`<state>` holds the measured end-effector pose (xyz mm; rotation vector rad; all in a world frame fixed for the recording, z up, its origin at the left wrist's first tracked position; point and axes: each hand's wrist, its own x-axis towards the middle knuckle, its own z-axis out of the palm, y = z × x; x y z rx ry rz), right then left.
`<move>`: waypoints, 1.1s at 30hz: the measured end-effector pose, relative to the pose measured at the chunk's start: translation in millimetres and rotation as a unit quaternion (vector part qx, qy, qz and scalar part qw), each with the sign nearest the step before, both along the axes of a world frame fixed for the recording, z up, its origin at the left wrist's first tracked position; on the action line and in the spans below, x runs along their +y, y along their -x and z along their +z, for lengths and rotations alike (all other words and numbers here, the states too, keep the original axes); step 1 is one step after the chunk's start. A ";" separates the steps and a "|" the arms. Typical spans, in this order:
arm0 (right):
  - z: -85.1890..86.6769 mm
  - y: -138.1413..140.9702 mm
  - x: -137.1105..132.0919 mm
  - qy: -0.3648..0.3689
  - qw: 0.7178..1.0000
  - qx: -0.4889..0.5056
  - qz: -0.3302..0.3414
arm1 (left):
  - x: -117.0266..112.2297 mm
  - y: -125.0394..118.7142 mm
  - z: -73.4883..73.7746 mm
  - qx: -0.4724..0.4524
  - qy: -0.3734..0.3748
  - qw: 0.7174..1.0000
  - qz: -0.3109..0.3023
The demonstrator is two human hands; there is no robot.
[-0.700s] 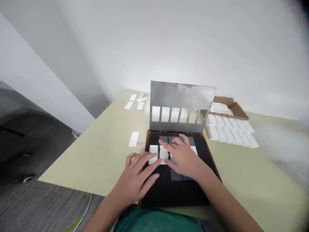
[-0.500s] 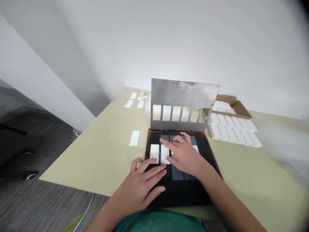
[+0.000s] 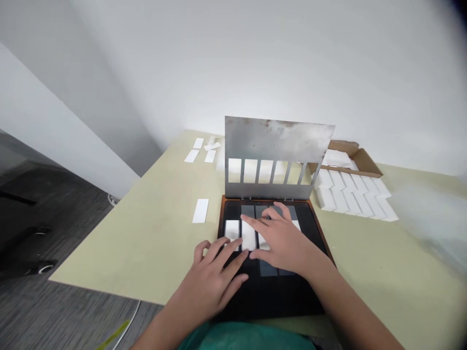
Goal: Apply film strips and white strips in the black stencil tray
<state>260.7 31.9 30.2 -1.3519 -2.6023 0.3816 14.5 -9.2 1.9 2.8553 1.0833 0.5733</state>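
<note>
A black tray with an orange-brown wooden rim lies under both hands. Several white rectangular strips rest on its dark panel, including a left strip and a middle strip. My left hand has its fingers spread, with the fingertips on or just below the left strips. My right hand lies spread across the middle strips, covering part of them. Neither hand grips anything that I can see.
A scuffed metal plate with a row of slots stands upright at the tray's far edge. A white strip and several more lie on the beige table. A cardboard box and stacked white blocks are on the right.
My left hand has shifted slightly right, its fingers now spread nearer the strips. My right hand has barely moved, and the view has tilted a little.
</note>
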 end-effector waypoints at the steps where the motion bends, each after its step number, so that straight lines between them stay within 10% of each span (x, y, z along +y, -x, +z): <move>1: -1.1 1.1 0.2 -0.003 1.000 -0.003 -0.001 | -0.4 -0.3 -0.2 -0.003 0.000 1.000 0.005; 14: -13.9 14.0 3.3 -0.026 0.999 -0.007 -0.032 | -7.0 1.5 -7.2 -0.039 0.015 0.998 0.053; 23: -12.9 13.2 4.5 -0.027 0.999 -0.007 -0.040 | -10.8 -0.3 5.0 -0.050 -0.023 0.996 -0.063; 33: -18.8 8.9 6.9 -0.019 0.999 -0.007 -0.045 | -10.1 -7.2 -3.3 0.021 -0.011 1.000 0.017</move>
